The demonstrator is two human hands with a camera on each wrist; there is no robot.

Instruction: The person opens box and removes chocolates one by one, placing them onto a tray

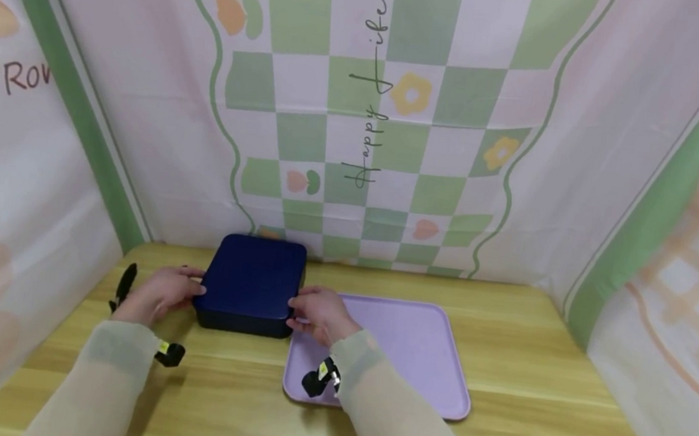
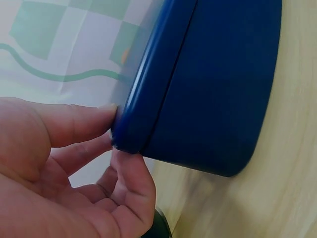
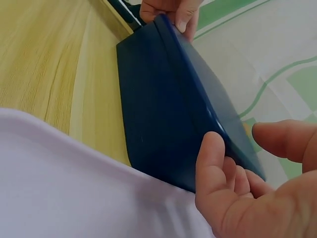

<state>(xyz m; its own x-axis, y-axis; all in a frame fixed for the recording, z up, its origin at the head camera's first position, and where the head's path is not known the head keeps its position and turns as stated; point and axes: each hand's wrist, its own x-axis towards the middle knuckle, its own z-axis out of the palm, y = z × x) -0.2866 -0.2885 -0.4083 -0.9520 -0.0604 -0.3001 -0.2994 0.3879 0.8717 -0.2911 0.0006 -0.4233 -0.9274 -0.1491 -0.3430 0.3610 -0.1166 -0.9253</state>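
A dark blue square box (image 1: 254, 275) with a fitted lid sits on the wooden table, its lid level and closed along a thin seam. At its left side my left hand (image 1: 169, 290) pinches the lid's edge, thumb (image 2: 84, 121) on top and curled fingers below the rim. My right hand (image 1: 323, 311) is at the right side of the lid, fingers (image 3: 210, 161) curled against the side near the rim. The right thumb (image 3: 280, 139) is over the top edge; whether it presses there is hard to tell. The box's contents are hidden.
A lilac tray (image 1: 412, 352) lies flat right of the box, partly under my right forearm. A dark, slim object (image 1: 124, 285), its kind unclear, shows beyond my left wrist. Printed curtains (image 1: 397, 131) hang behind and at both sides of the wooden table (image 1: 235, 391).
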